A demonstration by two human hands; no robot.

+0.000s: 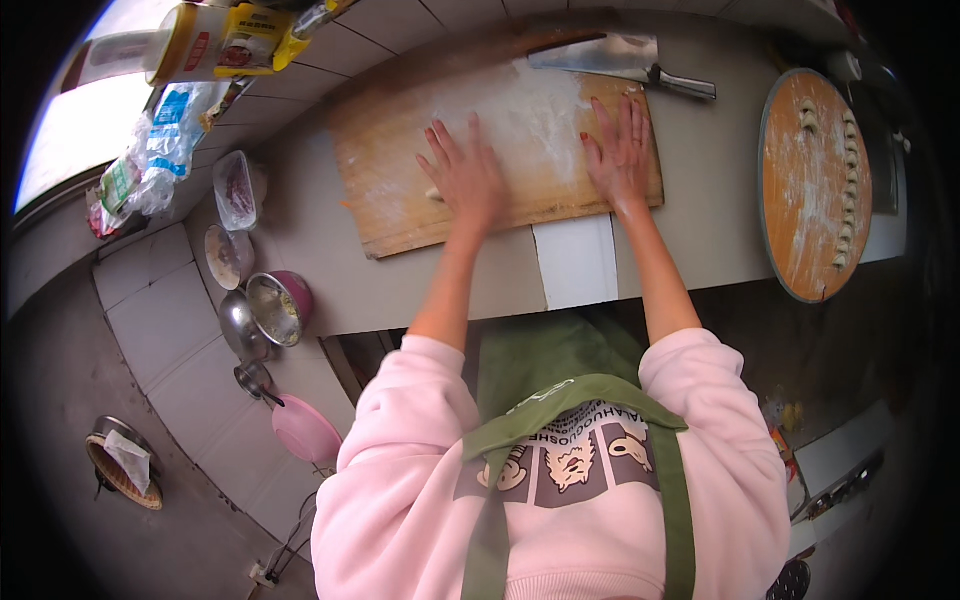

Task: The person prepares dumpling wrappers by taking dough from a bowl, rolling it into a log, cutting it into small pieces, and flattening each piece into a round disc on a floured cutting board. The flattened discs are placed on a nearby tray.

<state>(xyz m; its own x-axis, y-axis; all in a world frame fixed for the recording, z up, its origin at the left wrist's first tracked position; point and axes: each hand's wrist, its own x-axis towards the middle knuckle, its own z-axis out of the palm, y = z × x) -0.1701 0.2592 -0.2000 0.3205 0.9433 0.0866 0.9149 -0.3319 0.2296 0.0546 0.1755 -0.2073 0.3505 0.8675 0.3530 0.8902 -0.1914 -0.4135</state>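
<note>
A flour-dusted wooden board (pixel 397 172) lies on the counter in front of me. My left hand (pixel 469 176), slightly blurred, is over its left half with the fingers spread and the palm down. A small pale piece, probably dough (pixel 433 193), shows beside the thumb side of that palm or partly under it; what else the palm covers is hidden. Towards the board's right end, my right hand (pixel 624 161) is laid palm down, fingers apart, with nothing visible in it. Beyond its fingertips a broad cleaver (pixel 600 56) rests across the board's far edge.
On the right, a round floured board (pixel 806 187) carries a row of dumplings (pixel 849 191). Left along the counter stand a plastic tub (pixel 238 191), a bowl (pixel 225 256), a metal bowl with filling (pixel 274 309) and a pink basin (pixel 306 429). Packets (pixel 169 139) hang or lie by the window.
</note>
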